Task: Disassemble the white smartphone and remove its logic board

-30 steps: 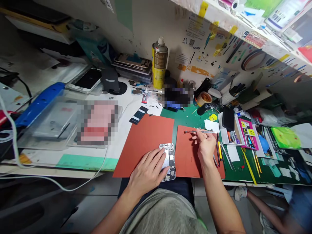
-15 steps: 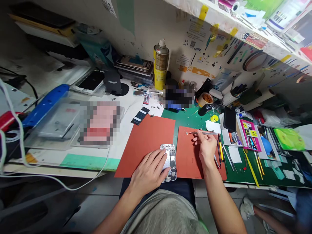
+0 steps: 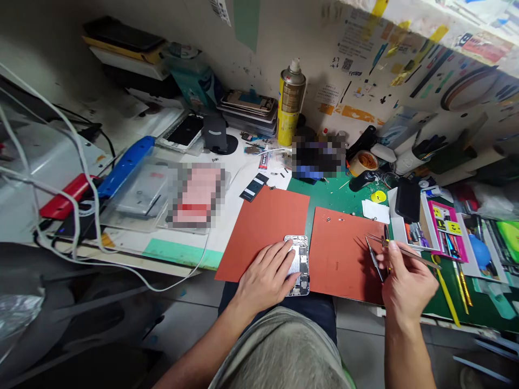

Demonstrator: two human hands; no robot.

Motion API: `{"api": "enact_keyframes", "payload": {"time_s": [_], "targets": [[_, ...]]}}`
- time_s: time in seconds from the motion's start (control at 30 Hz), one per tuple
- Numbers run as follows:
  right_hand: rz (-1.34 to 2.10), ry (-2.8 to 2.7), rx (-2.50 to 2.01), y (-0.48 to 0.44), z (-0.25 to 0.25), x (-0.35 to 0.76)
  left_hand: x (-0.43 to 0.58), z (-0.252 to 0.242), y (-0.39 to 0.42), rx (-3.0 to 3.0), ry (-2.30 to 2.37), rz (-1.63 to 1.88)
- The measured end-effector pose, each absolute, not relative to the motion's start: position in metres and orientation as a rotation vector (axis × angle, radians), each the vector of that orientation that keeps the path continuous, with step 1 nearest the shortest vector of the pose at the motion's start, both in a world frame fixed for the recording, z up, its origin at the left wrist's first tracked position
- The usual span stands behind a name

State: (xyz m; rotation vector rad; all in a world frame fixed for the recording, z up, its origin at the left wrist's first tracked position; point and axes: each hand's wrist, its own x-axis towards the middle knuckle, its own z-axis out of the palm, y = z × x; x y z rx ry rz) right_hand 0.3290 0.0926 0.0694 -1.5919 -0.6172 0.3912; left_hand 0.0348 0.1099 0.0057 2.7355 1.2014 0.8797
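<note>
An opened phone [image 3: 303,265], its battery and inner parts exposed, lies at the front edge of the left reddish-brown mat [image 3: 270,216]. Across its left side rests my left hand [image 3: 267,273], fingers outstretched and flat, covering part of it. My right hand [image 3: 409,286] pinches metal tweezers [image 3: 419,257] above the right edge of the other mat [image 3: 340,259]. The tweezers' tips point left, seemingly with nothing between them. Just left of that hand is a slim silver-and-black tool [image 3: 373,260]. Tiny metal parts [image 3: 328,219] sit near the right mat's back edge.
White trays [image 3: 413,237] of tools and a yellow tool [image 3: 448,297] lie to the right. A spray can [image 3: 291,102] stands at the back. Leftward are plastic-covered items [image 3: 135,192] and a white cable [image 3: 162,289] over the table's edge.
My right hand has moved right and nearer me with the tweezers, away from the tiny parts. My left hand stays on the phone. The view has shifted.
</note>
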Motion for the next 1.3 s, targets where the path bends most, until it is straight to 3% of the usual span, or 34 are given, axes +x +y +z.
{"api": "enact_keyframes", "payload": {"time_s": [0.37, 0.6, 0.8, 0.93, 1.17, 1.3], "targets": [[0.761, -0.472, -1.527, 0.043, 0.07, 0.368, 0.034, 0.007, 0.11, 2.713, 1.195, 0.832], [0.737, -0.57, -1.584, 0.049, 0.056, 0.374, 0.034, 0.007, 0.113, 2.743, 1.186, 0.782], [0.288, -1.037, -2.072, 0.051, 0.037, 0.38, 0.035, 0.004, 0.117, 2.759, 1.169, 0.816], [-0.074, -1.383, -2.146, 0.059, 0.024, 0.382, 0.033, 0.004, 0.116, 2.743, 1.149, 0.859], [-0.386, -1.596, -2.295, 0.057, 0.02, 0.38, 0.031, 0.006, 0.115, 2.737, 1.073, 0.931], [-0.39, -1.642, -2.312, 0.055, 0.022, 0.381, 0.03, 0.009, 0.113, 2.734, 1.069, 0.918]]}}
